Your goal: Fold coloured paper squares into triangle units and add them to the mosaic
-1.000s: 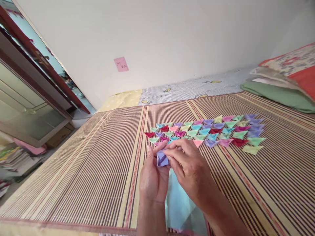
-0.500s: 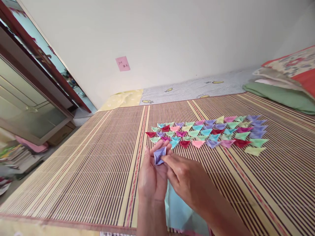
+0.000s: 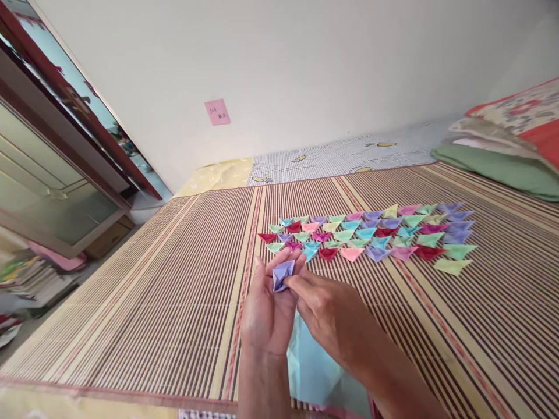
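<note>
A small purple folded paper boat [image 3: 283,274] lies across the palm and fingers of my left hand [image 3: 269,320], which is turned upward and cradles it. My right hand [image 3: 325,305] comes in from the right with its fingers bent together, and the index fingertip presses at the boat's inner fold. The tip of that finger is partly hidden by the paper. Beyond my hands, several rows of small paper boats [image 3: 350,254] in red, pink, green, blue, yellow and purple sit on the striped mat [image 3: 174,302].
Light blue paper [image 3: 321,366] lies on the mat beneath my right forearm. Green folded bedding [image 3: 493,169] and a floral pillow [image 3: 519,110] are at the right. A pink note [image 3: 217,112] is on the wall; a glass-panelled door [image 3: 52,180] stands at the left.
Both hands have shifted very slightly left with the boat. My right index finger still presses at its fold, and more blue paper shows beneath the hands.
</note>
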A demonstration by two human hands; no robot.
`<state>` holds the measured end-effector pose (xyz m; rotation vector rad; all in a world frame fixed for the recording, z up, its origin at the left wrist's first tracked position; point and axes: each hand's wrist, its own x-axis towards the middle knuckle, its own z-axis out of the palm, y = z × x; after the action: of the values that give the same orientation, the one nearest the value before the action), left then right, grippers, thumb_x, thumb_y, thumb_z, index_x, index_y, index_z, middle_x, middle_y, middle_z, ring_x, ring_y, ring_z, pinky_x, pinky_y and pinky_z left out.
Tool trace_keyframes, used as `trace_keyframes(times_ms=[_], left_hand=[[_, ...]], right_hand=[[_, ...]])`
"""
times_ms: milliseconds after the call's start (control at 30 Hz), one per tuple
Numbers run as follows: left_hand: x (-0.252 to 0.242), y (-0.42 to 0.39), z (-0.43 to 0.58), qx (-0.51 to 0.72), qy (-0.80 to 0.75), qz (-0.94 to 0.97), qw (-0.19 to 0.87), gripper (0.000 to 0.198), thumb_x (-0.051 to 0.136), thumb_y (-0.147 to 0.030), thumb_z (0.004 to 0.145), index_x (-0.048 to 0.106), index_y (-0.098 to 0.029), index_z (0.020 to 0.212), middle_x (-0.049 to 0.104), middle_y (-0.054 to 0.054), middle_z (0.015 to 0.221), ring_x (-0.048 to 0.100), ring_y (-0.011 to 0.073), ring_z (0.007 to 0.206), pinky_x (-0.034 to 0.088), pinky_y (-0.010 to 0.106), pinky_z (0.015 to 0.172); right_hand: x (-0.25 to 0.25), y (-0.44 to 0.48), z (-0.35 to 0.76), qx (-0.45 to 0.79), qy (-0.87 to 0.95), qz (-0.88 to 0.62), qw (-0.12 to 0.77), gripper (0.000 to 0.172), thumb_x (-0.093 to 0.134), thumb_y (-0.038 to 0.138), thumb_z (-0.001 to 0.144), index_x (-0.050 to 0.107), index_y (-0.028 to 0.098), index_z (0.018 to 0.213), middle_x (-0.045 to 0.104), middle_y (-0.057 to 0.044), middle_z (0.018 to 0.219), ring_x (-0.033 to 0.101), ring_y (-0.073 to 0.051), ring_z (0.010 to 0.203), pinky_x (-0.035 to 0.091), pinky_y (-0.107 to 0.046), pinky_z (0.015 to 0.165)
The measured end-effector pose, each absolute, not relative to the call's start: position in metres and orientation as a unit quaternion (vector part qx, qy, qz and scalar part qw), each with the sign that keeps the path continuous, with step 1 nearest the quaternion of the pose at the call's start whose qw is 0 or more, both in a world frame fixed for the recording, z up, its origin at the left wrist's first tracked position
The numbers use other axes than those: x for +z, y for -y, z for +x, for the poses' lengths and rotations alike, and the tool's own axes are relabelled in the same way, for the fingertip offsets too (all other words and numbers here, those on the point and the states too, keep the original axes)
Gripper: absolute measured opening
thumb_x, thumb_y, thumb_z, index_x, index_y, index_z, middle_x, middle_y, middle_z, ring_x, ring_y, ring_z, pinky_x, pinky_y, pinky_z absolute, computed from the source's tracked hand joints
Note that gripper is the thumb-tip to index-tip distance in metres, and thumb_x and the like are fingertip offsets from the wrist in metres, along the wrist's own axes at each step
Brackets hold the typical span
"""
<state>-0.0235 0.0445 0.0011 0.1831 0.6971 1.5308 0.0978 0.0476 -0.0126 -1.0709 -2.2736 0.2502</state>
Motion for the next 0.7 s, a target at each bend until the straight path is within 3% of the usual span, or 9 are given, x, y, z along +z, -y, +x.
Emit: trace_keyframes(times_ms=[167,367,533,700], left_hand=[[0.0,-0.044,-0.024,0.67,-0.304,0.084,0.672,0.053,0.053,-0.048,0.104,0.082,-0.003,0.103,0.078,0.026,0.111,0.066,0.0363,0.128,0.045,0.049,0.115],[0.001,-0.046,-0.021,0.678,-0.308,0.077,0.662,0.059,0.04,-0.043,0.11,0.082,-0.005,0.095,0.079,0.023,0.107,0.071,0.033,0.118,0.05,0.048,0.11],[0.005,-0.046,-0.016,0.669,-0.316,0.062,0.67,0.058,0.041,-0.044,0.109,0.081,-0.006,0.09,0.079,0.021,0.102,0.073,0.0312,0.114,0.052,0.045,0.108],[0.008,-0.045,-0.014,0.667,-0.32,0.05,0.671,0.056,0.039,-0.041,0.11,0.08,-0.008,0.092,0.08,0.018,0.104,0.071,0.0299,0.119,0.053,0.042,0.107]], right_hand=[[-0.009,-0.047,0.1,0.097,0.832,-0.382,0.39,0.02,0.053,0.01,0.099,0.07,0.017,0.093,0.068,-0.003,0.077,0.065,-0.018,0.066,0.042,-0.029,0.06],[-0.005,-0.049,0.106,0.092,0.791,-0.374,0.475,0.021,0.051,0.011,0.102,0.069,0.018,0.095,0.069,-0.003,0.081,0.066,-0.016,0.071,0.047,-0.026,0.065],[-0.006,-0.053,0.106,0.084,0.797,-0.377,0.464,0.022,0.051,0.008,0.1,0.069,0.018,0.093,0.068,-0.004,0.083,0.066,-0.017,0.072,0.05,-0.027,0.066],[-0.012,-0.054,0.102,0.089,0.798,-0.383,0.455,0.022,0.05,0.007,0.1,0.07,0.016,0.103,0.073,-0.008,0.092,0.073,-0.022,0.083,0.055,-0.032,0.074]])
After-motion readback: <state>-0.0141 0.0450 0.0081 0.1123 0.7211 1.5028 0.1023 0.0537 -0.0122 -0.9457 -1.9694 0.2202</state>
